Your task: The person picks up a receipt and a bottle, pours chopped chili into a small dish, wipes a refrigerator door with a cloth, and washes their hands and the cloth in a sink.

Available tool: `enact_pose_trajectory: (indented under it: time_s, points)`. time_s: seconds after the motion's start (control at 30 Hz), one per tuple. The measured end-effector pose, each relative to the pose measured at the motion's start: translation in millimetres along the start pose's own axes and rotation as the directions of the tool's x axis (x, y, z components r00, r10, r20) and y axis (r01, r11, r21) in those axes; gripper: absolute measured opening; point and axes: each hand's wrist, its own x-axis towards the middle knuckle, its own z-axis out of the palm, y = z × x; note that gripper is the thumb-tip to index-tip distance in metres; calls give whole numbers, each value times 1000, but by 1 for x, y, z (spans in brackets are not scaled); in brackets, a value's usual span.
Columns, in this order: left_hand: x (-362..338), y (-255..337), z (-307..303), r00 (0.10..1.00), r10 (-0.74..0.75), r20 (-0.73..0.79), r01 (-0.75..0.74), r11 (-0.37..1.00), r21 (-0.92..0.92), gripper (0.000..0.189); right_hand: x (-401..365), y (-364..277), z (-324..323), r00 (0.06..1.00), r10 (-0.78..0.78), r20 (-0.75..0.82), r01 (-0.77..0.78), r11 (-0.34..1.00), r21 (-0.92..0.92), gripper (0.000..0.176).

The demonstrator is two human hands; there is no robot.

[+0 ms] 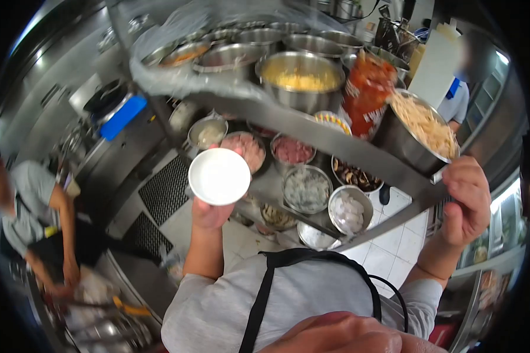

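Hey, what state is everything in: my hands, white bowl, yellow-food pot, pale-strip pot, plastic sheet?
Left hand: holding the white bowl
Right hand: fingers bent, beside the pale-strip pot
White bowl: looks empty, mouth toward the camera
Yellow-food pot: uncovered, partly filled
Pale-strip pot: uncovered, well filled
Plastic sheet: crumpled

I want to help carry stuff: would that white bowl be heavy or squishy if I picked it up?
Probably light: the left hand alone holds the white bowl up. Likely not squishy, since its rim looks round in that grip.
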Motion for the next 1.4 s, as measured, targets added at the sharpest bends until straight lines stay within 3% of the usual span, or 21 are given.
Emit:
enact_pose_trajectory:
  time_s: [0.07, 0.17, 0.2, 0.23, 0.3, 0.33, 0.4, 0.5, 0.63, 0.73, 0.93, 1.03, 1.13, 1.17, 1.23, 1.3, 1.4]
  points:
    - [31, 10, -23, 998, 14, 62, -22, 991, 135, 97, 4, 7, 2, 999, 29, -44, -36, 987, -157, 20]
    - [72, 31, -36, 985, -59, -162, 83, 985, 148, 77, -7, 19, -3, 992, -10, -123, -20, 971, -238, 21]
    - [80, 34, -45, 992, -40, -116, 53, 992, 112, 78, -13, 23, -4, 984, -37, -176, -3, 975, -224, 22]
    - [87, 36, -52, 998, 49, 46, -51, 998, 40, 79, -16, 22, -4, 981, -66, -182, 4, 948, -319, 23]
    - [103, 37, -64, 968, 141, 207, -128, 989, -71, 82, -20, 23, -2, 975, -125, -183, 25, 883, -469, 23]
    - [108, 38, -69, 958, 166, 234, -179, 983, 36, 94, -21, 24, -2, 966, -133, -220, 10, 873, -487, 23]
    - [115, 40, -76, 952, 127, 278, -114, 992, -60, 100, -25, 23, -3, 942, -160, -296, -16, 857, -515, 23]
    - [131, 28, -87, 876, 199, 439, -74, 956, -285, 97, -22, 22, -1, 946, -149, -286, -52, 806, -590, 24]
    - [136, 36, -96, 830, 56, 554, 152, 934, -323, 89, -21, 20, 0, 942, -143, -302, -90, 763, -640, 23]
    - [135, 33, -101, 824, 55, 564, 213, 893, -397, 84, -17, 19, 4, 940, -128, -316, -130, 723, -679, 25]
    - [137, 31, -110, 796, 28, 605, 260, 886, -384, 82, -12, 16, 2, 964, -40, -263, -122, 812, -571, 24]
    - [135, 32, -109, 811, 5, 584, 237, 911, -338, 86, -13, 3, -16, 872, 191, -451, -354, 882, -310, 26]
    - [136, 30, -106, 815, 18, 579, 199, 930, -309, 96, 27, -3, -17, 672, 343, -656, -556, 819, -141, 20]
    - [138, 29, -105, 813, 22, 582, 184, 939, -292, 98, 49, -2, -9, 693, 312, -650, -542, 820, -184, 20]
    - [138, 34, -102, 809, -8, 588, 190, 950, -248, 106, 97, 0, 29, 891, 200, -407, -369, 841, -396, 18]
    - [135, 25, -102, 839, 35, 544, 123, 960, -252, 108, 145, 2, 81, 989, 145, 22, -115, 858, -500, 17]
    - [122, 41, -100, 886, -76, 457, 134, 986, -96, 111, 195, 15, 170, 843, 246, 478, 41, 856, -515, 16]
